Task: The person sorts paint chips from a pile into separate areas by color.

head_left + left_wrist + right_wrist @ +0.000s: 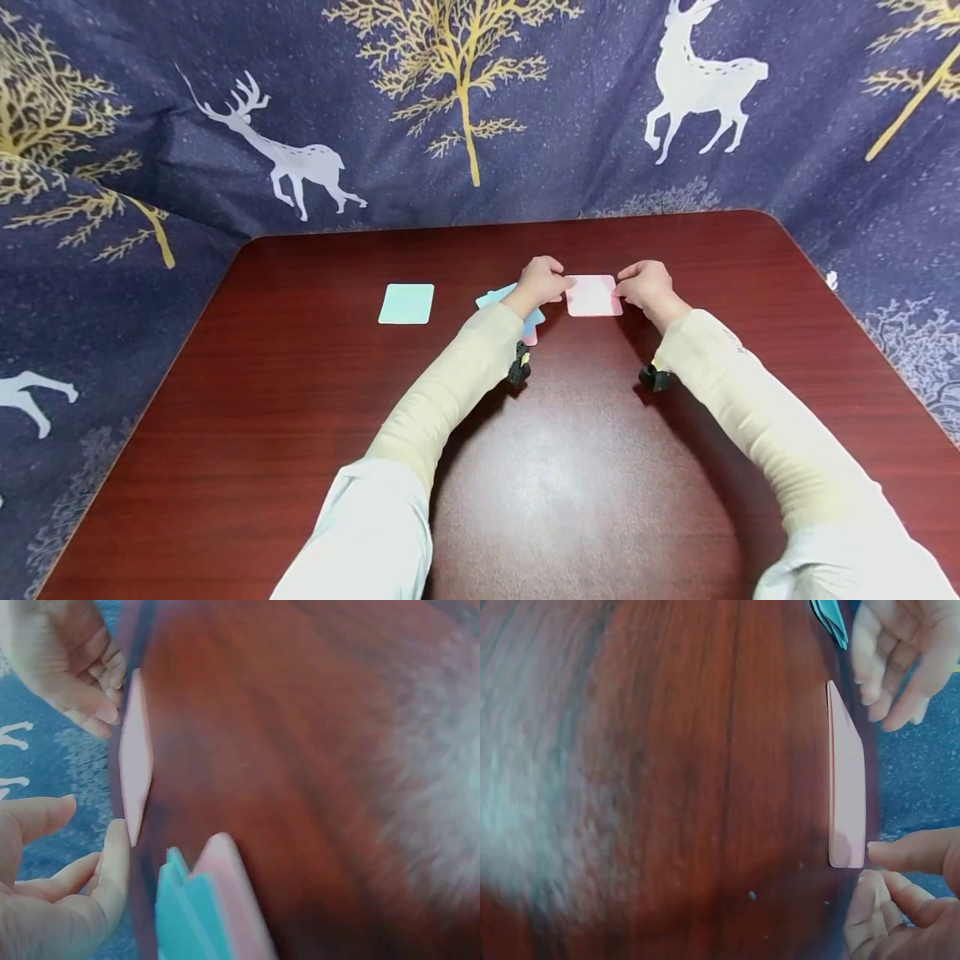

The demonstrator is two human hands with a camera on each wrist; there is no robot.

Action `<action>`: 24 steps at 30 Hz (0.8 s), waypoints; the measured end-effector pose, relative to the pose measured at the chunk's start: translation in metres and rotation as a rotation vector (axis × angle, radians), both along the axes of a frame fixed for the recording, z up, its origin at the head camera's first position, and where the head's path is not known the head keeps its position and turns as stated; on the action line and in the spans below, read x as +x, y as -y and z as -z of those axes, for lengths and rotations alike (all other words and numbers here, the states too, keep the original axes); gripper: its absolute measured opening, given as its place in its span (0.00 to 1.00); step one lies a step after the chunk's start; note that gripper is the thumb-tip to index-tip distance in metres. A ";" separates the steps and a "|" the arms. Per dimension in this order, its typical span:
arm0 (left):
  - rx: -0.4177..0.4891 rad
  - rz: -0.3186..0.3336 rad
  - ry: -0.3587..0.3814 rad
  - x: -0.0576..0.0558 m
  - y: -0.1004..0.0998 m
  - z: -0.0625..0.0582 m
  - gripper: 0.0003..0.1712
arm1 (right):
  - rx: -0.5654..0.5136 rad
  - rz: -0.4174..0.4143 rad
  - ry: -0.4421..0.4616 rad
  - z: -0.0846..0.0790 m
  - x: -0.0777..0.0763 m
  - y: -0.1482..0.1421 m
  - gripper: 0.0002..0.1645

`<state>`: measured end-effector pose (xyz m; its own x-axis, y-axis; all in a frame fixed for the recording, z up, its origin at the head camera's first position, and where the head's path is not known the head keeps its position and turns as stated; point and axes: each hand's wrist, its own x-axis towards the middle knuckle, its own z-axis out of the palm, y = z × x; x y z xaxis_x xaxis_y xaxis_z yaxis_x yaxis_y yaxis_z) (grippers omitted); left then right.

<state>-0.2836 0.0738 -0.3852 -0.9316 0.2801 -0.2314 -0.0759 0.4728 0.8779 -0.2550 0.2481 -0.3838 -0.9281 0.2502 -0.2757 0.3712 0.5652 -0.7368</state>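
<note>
A pale pink square card with rounded corners lies flat near the table's far side, between both hands. My left hand is at its left edge; in the left wrist view, thumb and fingers stand apart, one fingertip right at the card's near corner. At the opposite edge is my right hand, its thumb and forefinger close to the corner with a small gap between them in the right wrist view. Beneath my left wrist, partly hidden, is a loose fanned pile of blue cards with pink ones among them.
A mint green square card lies alone to the left on the dark red wooden table. Behind the table's far edge hangs a navy cloth printed with white deer and golden trees. Small black wrist devices sit under both forearms.
</note>
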 end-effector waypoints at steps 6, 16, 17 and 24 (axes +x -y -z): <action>0.018 0.001 -0.024 -0.001 0.020 -0.019 0.25 | -0.058 -0.040 -0.082 -0.014 0.001 0.009 0.23; -0.097 -0.043 -0.045 0.006 0.065 -0.044 0.23 | -0.196 -0.185 -0.104 -0.036 -0.001 0.039 0.21; -0.114 -0.053 -0.052 0.007 0.069 -0.045 0.23 | -0.208 -0.198 -0.100 -0.038 -0.001 0.043 0.21; -0.115 -0.137 0.013 0.010 0.095 -0.038 0.20 | -0.187 -0.275 -0.059 -0.037 -0.003 0.065 0.23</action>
<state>-0.2734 -0.0212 -0.3476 -0.9561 0.1216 -0.2665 -0.1572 0.5547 0.8171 -0.2584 0.1830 -0.3464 -0.9696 -0.0618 -0.2367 0.1769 0.4911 -0.8529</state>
